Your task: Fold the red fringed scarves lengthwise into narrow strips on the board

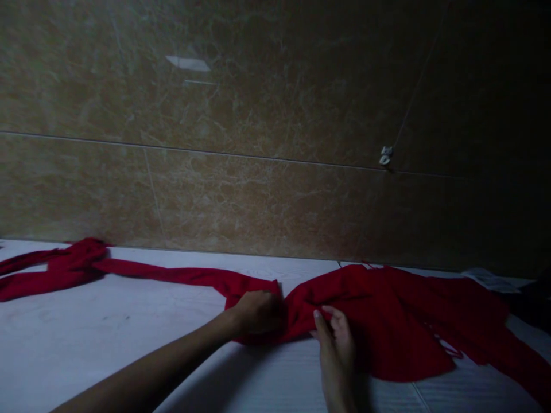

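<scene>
A big red cloth (387,321) lies on a white table (107,350), right in front of the person and a bit to the right. Its middle is pulled into folds between the two hands. The left hand (258,312) is curled shut on a bunched part of the cloth, and its fingers hold the lump tight. The right hand (338,350) is just to the right of the left hand, at the near edge of the cloth. Its fingertips (318,315) touch the cloth, with the thumb and fingers a little apart. You cannot tell if they are pinching it.

A long red strip (172,274) of the cloth goes from the left hand toward the far left. There it ends in a red bunch (73,267). Thin red strings (447,347) hang near the right side of the cloth. A white paper (491,280) lies past the cloth on the far right. Behind the table stands a brown stone wall (215,115) with a small metal clip (385,155) on it.
</scene>
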`<state>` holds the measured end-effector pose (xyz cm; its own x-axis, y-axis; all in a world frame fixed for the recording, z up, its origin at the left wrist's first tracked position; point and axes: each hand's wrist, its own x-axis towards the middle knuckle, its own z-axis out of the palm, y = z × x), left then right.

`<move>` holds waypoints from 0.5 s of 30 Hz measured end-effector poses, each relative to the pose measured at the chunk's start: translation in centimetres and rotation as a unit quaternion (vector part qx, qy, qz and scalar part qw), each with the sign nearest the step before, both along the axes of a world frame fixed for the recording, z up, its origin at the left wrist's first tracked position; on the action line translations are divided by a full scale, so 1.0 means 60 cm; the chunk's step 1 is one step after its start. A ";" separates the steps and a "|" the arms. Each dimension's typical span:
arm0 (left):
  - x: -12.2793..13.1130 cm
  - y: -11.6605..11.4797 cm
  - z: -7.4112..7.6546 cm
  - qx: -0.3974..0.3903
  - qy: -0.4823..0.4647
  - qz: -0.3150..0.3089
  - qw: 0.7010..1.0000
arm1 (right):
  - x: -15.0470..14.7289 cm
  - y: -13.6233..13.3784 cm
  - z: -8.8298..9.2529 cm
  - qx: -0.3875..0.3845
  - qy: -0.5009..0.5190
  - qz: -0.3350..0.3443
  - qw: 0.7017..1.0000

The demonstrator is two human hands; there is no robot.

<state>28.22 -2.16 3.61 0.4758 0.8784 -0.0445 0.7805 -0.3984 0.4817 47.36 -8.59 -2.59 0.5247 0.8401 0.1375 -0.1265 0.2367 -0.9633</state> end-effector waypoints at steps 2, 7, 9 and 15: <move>0.000 -0.002 0.000 0.018 -0.036 0.015 0.999 | -0.007 -0.002 0.005 0.005 0.012 -0.006 1.000; -0.019 0.037 0.018 0.053 -0.224 0.095 0.968 | 0.001 0.010 0.002 0.007 0.059 -0.052 0.997; -0.030 0.063 0.026 0.053 -0.317 0.137 0.937 | 0.014 0.015 -0.009 0.007 0.053 -0.063 0.997; -0.079 0.119 0.063 -0.051 -0.499 0.203 0.841 | 0.081 0.004 -0.044 0.013 -0.152 -0.062 0.986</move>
<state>23.48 4.95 7.40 -0.0177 0.9934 0.1131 0.0299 -0.1125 0.9932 52.20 -8.33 -5.20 0.5544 0.7656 0.3262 0.1998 0.2580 -0.9453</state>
